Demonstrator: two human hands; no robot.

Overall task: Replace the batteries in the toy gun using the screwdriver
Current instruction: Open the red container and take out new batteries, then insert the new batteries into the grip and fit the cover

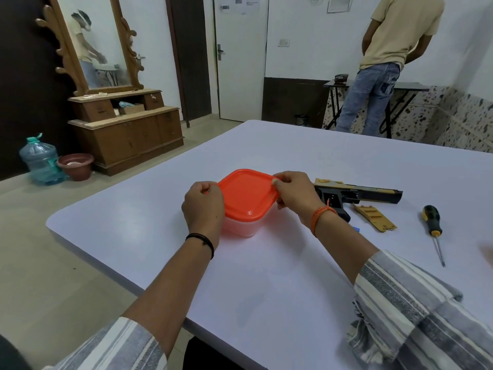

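Note:
A clear plastic box with an orange lid point(248, 194) stands on the white table point(280, 284). My left hand point(204, 206) grips the box's left side, fingers curled at the lid's rim. My right hand point(294, 194) pinches the lid's far right corner. To the right lies the black and gold toy gun point(357, 193), its grip open. The gold battery cover point(374, 217) lies beside it. A small blue piece point(356, 229) shows by my right wrist. The screwdriver point(433, 227), black and yellow handle, lies further right, tip toward me.
A person in a beige shirt point(392, 54) stands with their back turned at a folding table point(373, 86) by the far wall. A wooden dresser with a mirror point(120, 121), a water jug point(41, 161) and a brown pot point(76, 165) are on the floor at left.

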